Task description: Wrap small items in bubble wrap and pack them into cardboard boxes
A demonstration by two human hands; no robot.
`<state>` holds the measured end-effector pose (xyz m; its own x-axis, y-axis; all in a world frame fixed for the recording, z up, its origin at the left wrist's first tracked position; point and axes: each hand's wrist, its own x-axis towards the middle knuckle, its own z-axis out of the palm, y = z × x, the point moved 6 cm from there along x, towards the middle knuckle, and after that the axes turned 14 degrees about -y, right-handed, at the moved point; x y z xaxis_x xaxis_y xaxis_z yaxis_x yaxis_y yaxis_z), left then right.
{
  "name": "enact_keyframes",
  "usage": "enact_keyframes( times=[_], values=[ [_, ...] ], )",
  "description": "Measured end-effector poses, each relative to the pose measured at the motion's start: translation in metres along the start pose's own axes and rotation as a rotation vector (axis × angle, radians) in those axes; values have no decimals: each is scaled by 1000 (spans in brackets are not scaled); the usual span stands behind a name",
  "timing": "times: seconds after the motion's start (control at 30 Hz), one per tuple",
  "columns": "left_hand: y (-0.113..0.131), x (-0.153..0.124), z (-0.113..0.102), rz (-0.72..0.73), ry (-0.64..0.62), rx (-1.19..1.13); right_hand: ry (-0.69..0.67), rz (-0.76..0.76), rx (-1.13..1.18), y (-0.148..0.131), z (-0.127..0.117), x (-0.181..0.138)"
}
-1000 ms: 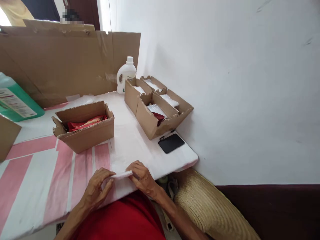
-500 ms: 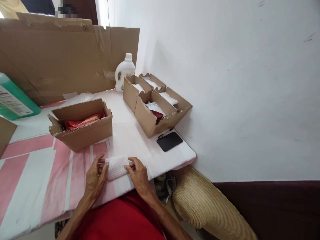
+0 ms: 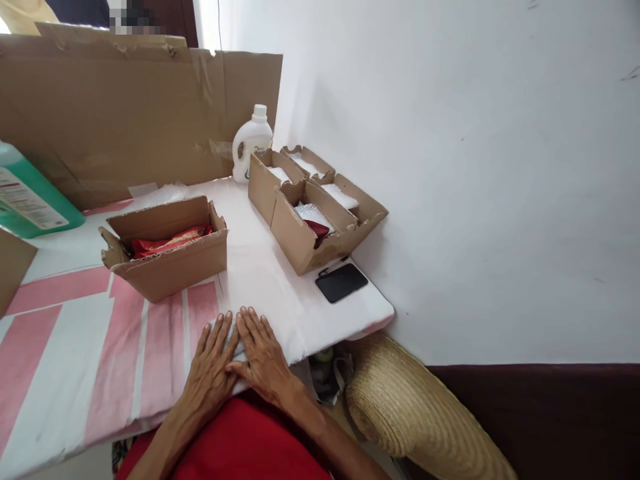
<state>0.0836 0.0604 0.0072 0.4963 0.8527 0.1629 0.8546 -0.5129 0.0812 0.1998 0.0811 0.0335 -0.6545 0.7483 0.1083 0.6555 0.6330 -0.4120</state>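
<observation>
Both palms lie flat on a small bubble-wrap packet [image 3: 239,345] at the table's front edge, covering most of it. My left hand [image 3: 213,360] has its fingers stretched out over the packet's left part. My right hand [image 3: 263,353] rests on the right part, fingers extended, its thumb touching the left hand. Beyond them stands an open cardboard box [image 3: 175,270] with red packets [image 3: 173,241] inside. To the right, a divided cardboard box [image 3: 295,237] holds several bubble-wrap packets [image 3: 313,215] and a dark red piece [image 3: 318,231].
A black phone [image 3: 342,283] lies near the table's right corner. At the back are a white jug [image 3: 253,143], a bottle of green liquid [image 3: 37,200] and a tall cardboard panel [image 3: 140,113]. A rolled straw mat [image 3: 415,407] leans below the table, beside the white wall [image 3: 475,200].
My hands have gone from holding the bubble-wrap packet at its two ends to lying flat on top of it, side by side. The boxes have stayed in place.
</observation>
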Motion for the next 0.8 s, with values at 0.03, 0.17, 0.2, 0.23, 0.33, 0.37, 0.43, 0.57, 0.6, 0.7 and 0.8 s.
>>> enact_keyframes(
  times=[0.03, 0.17, 0.2, 0.23, 0.33, 0.37, 0.43, 0.57, 0.6, 0.7, 0.8],
  values=[
    [-1, 0, 1, -14, -15, -11, -18, 19, -7, 4, 5, 0],
    [-8, 2, 2, -58, -41, -65, -10, 57, -12, 17, 13, 1],
    [-11, 3, 2, -64, -52, -76, -4, 55, -14, 19, 11, 1],
    [-14, 3, 2, -62, -65, -85, -4, 50, -14, 20, 8, 1],
    [-20, 1, -5, -8, -65, -106, -49, 1, -9, 21, -1, -1],
    [-22, -1, -10, 22, -43, -109, -64, -19, -12, 22, -3, -2],
    [-22, -2, -18, 83, 1, -109, -77, -64, -39, 23, -3, -4],
    [-23, 9, -35, 137, -8, -143, 4, -179, -170, 22, -7, 5],
    [-25, 14, -43, 137, -13, -154, 30, -208, -191, 19, -14, 11],
    [-38, 35, -91, 122, 53, -124, 90, -264, -192, 5, -63, 38],
    [-62, 56, -170, 111, 212, 7, 199, -340, -234, -22, -140, 78]
  ],
)
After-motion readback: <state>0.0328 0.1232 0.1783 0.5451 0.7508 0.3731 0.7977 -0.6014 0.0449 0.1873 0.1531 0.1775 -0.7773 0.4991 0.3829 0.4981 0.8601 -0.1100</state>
